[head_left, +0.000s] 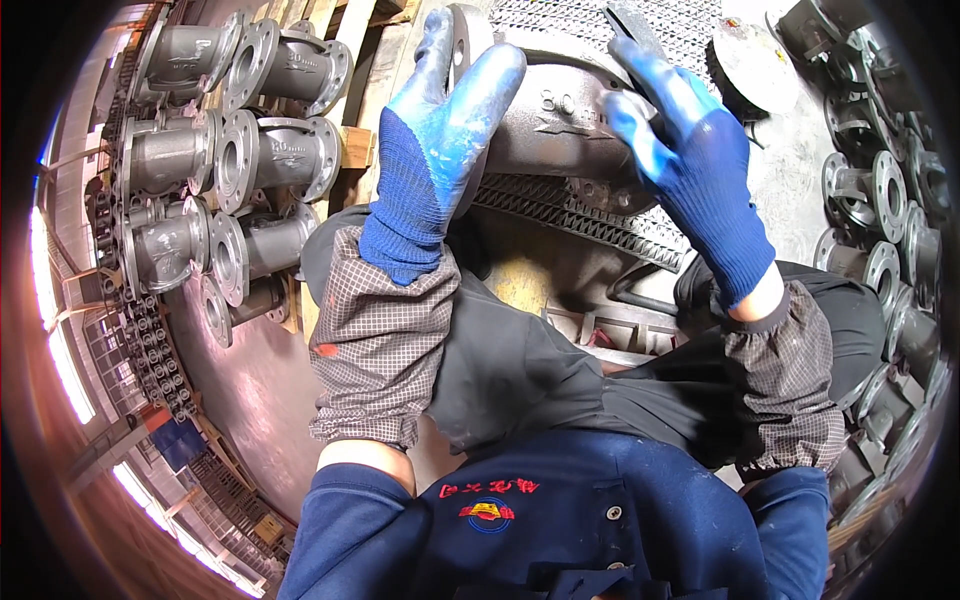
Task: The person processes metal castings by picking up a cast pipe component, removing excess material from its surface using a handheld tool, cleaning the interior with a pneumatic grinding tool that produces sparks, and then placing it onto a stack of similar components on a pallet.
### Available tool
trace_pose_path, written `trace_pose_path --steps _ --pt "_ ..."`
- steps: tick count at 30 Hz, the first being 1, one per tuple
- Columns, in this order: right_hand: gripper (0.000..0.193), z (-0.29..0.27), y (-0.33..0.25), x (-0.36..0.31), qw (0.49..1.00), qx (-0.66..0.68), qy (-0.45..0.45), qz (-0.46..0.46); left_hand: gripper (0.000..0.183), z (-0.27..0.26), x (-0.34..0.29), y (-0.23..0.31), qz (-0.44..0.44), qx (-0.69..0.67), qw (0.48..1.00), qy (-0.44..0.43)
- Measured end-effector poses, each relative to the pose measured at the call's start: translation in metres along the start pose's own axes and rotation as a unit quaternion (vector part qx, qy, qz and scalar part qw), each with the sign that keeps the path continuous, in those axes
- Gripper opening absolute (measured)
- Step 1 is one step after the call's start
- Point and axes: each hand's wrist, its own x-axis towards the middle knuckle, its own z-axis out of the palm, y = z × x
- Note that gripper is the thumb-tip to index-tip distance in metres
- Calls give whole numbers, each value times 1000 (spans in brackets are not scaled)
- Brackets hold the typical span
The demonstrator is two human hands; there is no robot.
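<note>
A grey cast-metal flanged valve body point(555, 115) lies crosswise in front of me, with raised markings and an arrow on its side. Its left flange sits between the thumb and fingers of my left hand point(450, 125), which wears a blue coated glove. At the other end, my right hand point(685, 125), gloved alike, grips the fitting, its thumb on the near side. A dark flat edge point(636, 32) shows beside the right fingers; I cannot tell whether it is the flange or a separate piece. Below the body is a metal grating point(590, 228).
Several similar flanged bodies point(290, 158) stand stacked at the left beside wooden pallet boards point(357, 148). More flanged castings point(885, 195) are piled at the right. A round pale disc point(755, 65) lies beyond my right hand. My knees flank the grating.
</note>
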Motion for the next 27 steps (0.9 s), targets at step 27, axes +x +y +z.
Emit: trace_pose_path --steps 27 --pt "60 15 -8 47 991 -106 -2 86 36 2 6 10 -5 -74 997 25"
